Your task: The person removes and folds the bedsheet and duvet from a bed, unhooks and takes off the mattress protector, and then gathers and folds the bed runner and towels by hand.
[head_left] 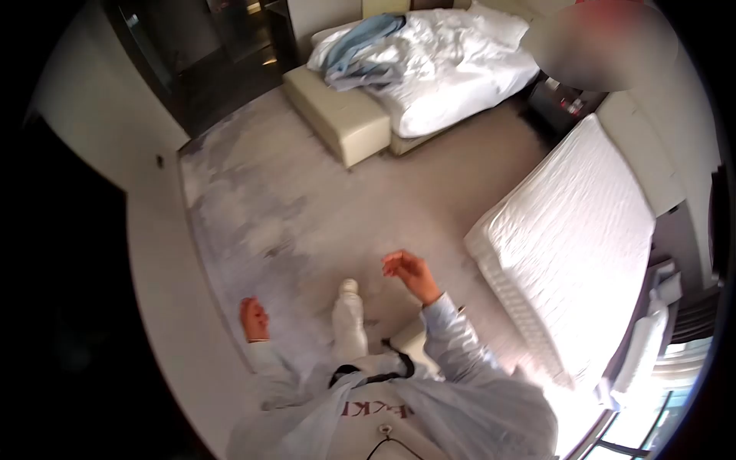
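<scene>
My left hand [254, 319] hangs over the carpet near the left wall, its fingers curled in loosely with no object showing in them. In front of my body, my right hand [411, 274] is raised above the carpet, fingers loosely bent and apart, holding nothing. The nearest large thing to it is a white mattress [571, 253] on the right, apart from the hand. My light sleeves and one leg in pale trousers [349, 322] show below. The other leg is mostly hidden.
A bed [452, 92] with rumpled white bedding and a blue-grey cloth [364, 42] stands at the back. At its foot is a beige bench [337, 115]. A dark nightstand [563, 103] sits between bed and mattress. A blurred patch covers the top right.
</scene>
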Demonstrator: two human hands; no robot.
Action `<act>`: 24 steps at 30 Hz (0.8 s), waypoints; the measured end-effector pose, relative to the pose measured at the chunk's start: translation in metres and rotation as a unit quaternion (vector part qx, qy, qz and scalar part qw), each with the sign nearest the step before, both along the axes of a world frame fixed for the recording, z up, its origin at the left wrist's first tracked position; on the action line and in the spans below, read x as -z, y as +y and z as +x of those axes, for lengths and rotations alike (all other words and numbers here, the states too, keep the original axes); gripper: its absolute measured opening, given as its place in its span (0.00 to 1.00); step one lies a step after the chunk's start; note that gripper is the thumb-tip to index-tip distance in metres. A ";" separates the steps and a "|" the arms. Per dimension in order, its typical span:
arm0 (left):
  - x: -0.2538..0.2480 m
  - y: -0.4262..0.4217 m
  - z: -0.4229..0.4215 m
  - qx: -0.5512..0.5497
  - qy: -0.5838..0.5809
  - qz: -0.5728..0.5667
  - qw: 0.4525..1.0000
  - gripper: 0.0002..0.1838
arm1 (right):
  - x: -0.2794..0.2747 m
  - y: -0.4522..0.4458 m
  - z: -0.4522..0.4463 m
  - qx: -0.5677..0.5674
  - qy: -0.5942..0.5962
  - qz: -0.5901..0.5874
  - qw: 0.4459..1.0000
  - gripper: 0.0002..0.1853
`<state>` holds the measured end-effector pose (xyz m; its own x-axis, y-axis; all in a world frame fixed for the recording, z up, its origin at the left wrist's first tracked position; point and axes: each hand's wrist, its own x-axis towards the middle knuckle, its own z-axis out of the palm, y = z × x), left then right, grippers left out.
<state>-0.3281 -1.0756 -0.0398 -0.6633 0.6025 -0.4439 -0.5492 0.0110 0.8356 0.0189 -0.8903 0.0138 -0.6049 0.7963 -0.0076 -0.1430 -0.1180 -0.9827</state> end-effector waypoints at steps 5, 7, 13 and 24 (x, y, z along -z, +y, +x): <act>0.006 0.201 -0.030 0.046 -0.028 0.006 0.999 0.13 | 0.045 0.086 0.075 0.275 -0.038 -0.105 0.955 0.09; -0.011 0.297 -0.029 0.105 -0.025 0.005 0.994 0.11 | 0.045 0.119 0.097 0.361 -0.078 -0.214 0.904 0.12; -0.045 0.541 0.040 0.279 -0.074 0.027 0.957 0.08 | -0.021 0.240 0.108 0.474 -0.074 -0.068 0.875 0.10; 0.013 0.697 0.037 0.171 -0.104 -0.050 0.978 0.06 | 0.125 0.566 0.110 0.228 -0.143 -0.111 0.956 0.10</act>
<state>-0.2911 -0.3790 -0.0524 -0.3189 0.7203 -0.6160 -0.6569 0.3005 0.6915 0.1285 -0.3245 -0.1115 -0.1417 0.9366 -0.3206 0.0423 -0.3178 -0.9472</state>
